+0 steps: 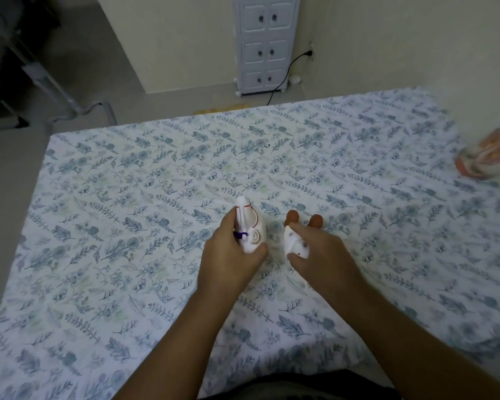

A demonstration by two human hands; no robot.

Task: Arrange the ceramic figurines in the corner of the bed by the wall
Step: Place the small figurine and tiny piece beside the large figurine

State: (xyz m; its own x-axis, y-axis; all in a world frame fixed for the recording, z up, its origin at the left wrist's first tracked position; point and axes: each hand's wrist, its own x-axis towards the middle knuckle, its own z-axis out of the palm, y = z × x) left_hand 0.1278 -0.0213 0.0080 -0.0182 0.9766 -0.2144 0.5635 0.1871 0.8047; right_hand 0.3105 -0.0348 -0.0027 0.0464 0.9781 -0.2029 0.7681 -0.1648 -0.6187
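Note:
My left hand (231, 255) grips a white ceramic figurine (250, 226) with thin red lines, a spiral mark and a purple tie, held just over the middle of the bed (127, 197). My right hand (321, 252) holds a second white figurine (293, 239) with dark spots and two brown rounded ends (293, 217) that stick out past my fingers. The two figurines are side by side, a small gap between them. The bed's far right corner (416, 111) meets the cream wall (416, 53).
A blurred orange and white bundle (487, 154) lies at the bed's right edge by the wall. Beyond the bed's far edge stands a white drawer cabinet (264, 44) with a black cable (289, 70) plugged into the wall. Grey floor and metal legs (70, 102) are at the left.

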